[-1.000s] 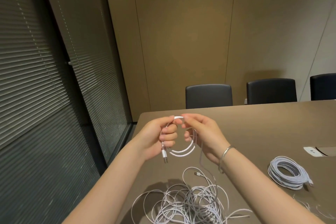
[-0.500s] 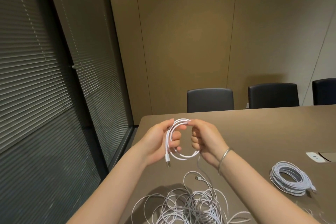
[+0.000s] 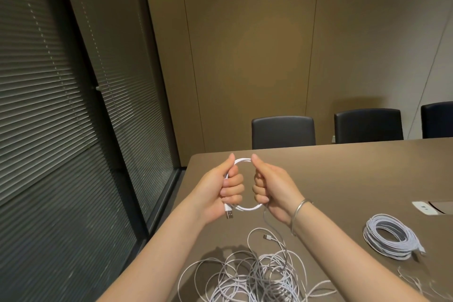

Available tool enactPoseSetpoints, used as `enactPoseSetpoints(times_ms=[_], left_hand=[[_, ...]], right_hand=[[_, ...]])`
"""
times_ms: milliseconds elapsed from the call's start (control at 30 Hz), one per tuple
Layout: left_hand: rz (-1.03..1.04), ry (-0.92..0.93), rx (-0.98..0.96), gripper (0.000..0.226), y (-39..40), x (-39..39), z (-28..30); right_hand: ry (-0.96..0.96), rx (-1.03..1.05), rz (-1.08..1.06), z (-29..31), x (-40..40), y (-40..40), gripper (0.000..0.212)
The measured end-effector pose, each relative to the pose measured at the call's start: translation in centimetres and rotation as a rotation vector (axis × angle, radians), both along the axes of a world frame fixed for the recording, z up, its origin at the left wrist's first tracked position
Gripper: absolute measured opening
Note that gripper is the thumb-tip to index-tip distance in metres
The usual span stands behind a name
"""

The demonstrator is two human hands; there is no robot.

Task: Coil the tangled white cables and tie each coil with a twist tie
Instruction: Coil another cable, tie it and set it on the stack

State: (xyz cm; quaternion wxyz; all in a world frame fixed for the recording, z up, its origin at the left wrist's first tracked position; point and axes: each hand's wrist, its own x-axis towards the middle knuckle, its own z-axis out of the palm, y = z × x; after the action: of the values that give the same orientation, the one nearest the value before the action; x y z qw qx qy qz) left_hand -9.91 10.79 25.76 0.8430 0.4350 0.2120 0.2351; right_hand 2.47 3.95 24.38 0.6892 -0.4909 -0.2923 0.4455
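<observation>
The small white cable coil (image 3: 242,184) stands upright above the desk (image 3: 343,179), USB plug (image 3: 229,213) pointing down; left hand (image 3: 220,191) and right hand (image 3: 272,189) grip its opposite sides, thumbs up.

Thin white cables on the brown table

A small round white cable coil (image 3: 244,184) is held upright above the table; a loose tangled white cable heap (image 3: 257,277) lies at the near edge; a neat wound coil (image 3: 389,238) rests to the right.

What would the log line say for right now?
left hand: grips small white cable loop | right hand: grips same loop | tangled white cable pile: on brown table
</observation>
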Motion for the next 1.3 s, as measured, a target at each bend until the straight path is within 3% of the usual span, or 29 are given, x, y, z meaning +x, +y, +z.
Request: enactPoseSetpoints(times_ms=[200,300,433,500,667,800,967,1133,1300], left_hand=[[0.071,-0.088,0.024,0.048,1.7,-0.6,1.9],[0.105,-0.155,-0.007,0.050,3.1,-1.7,3.3],[0.181,-0.202,-0.005,0.050,4.8,-3.5,4.4],[0.242,-0.238,-0.011,0.047,5.7,-4.5,4.7],[0.315,-0.221,0.000,0.045,7.4,-6.1,4.3],[0.210,-0.116,0.080,0.047,6.7,-5.9,3.4],[0.165,0.016,0.241,0.046,5.4,-4.0,2.4],[0.061,0.199,0.419,0.045,3.8,-3.9,2.4],[-0.165,0.400,0.509,0.039,2.8,-5.0,3.2]], right_hand=[[-0.191,0.055,0.193,-2.6,1.0,0.5,0.044],[-0.551,-0.064,0.262,-5.6,1.7,0.5,0.022],[-0.743,-0.190,0.144,-9.0,3.8,1.0,0.009],[-0.734,-0.227,0.093,-9.7,4.8,0.9,0.015],[-0.338,-0.168,0.046,-9.6,4.9,0.3,0.017],[-0.419,-0.056,-0.066,-6.6,3.1,0.8,0.026],[-0.487,0.118,0.047,-2.0,-0.3,0.3,0.022],[-0.944,0.260,-0.248,0.4,-1.5,-0.2,0.013],[-1.344,0.432,-0.329,0.4,-0.3,-0.2,0.009]])
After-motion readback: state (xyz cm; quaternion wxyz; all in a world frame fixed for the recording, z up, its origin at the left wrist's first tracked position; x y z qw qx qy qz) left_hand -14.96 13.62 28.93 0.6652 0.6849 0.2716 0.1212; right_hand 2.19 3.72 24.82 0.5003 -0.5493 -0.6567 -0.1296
